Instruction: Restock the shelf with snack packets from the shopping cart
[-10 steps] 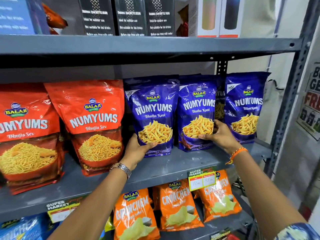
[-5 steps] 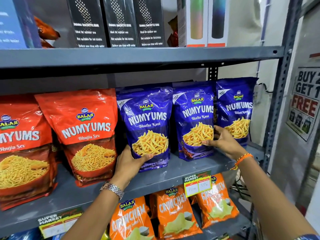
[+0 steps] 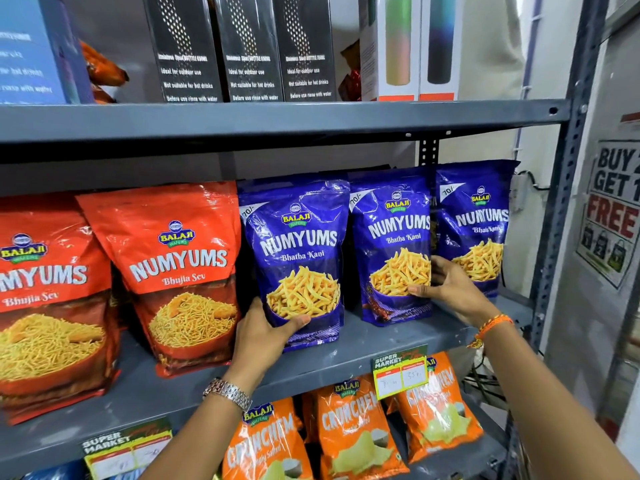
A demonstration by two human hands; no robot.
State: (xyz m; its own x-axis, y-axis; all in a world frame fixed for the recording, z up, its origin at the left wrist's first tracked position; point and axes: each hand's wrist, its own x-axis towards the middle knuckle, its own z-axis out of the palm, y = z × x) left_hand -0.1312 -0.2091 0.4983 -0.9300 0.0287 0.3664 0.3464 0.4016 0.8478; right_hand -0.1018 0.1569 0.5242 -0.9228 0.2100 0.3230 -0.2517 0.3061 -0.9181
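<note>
Three blue Numyums Bhatha Kani packets stand upright on the grey middle shelf (image 3: 346,355). My left hand (image 3: 266,334) grips the lower left corner of the left blue packet (image 3: 298,251), thumb across its front. My right hand (image 3: 446,289) holds the lower right edge of the middle blue packet (image 3: 391,237), fingers behind it, in the gap beside the right blue packet (image 3: 478,216). Two orange-red Numyums Bhujia Sev packets (image 3: 173,258) stand to the left. The shopping cart is out of view.
The top shelf (image 3: 277,119) carries black bottle boxes (image 3: 242,57) and coloured flask boxes (image 3: 415,46). Orange Crunchem packets (image 3: 353,420) sit on the shelf below. Price tags (image 3: 398,375) hang on the shelf edge. A grey upright post (image 3: 568,168) and a Buy-Get-Free poster (image 3: 613,209) stand at right.
My view has shifted so the shelves sit lower and further left in frame. Both hands keep their hold on the same blue packets; the right hand sits slightly higher along the middle packet's edge.
</note>
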